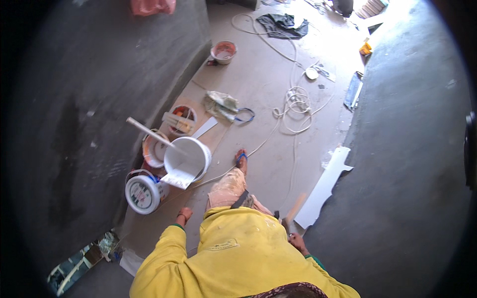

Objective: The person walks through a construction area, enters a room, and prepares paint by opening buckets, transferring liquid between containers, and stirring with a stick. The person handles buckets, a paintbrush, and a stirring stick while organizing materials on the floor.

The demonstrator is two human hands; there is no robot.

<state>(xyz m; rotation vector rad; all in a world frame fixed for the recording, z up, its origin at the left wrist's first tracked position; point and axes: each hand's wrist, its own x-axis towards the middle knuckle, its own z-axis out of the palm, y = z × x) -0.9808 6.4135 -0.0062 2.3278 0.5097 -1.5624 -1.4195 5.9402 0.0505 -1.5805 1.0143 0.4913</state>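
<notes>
My left hand hangs beside my left hip with its fingers curled; I see nothing in it. By my right hip my right hand is closed round a flat tool, whose long tan-brown part points forward and is smeared. Its exact kind cannot be made out. Ahead of my left hand stands a white bucket with a long pale stick leaning in it and a white flat piece at its near rim. A lidded white bucket is beside it.
More used buckets line the left wall. A stained cloth and a coiled pale hose or cable lie on the floor ahead. A torn white sheet lies along the right wall. Farther off are a small bucket and black plastic.
</notes>
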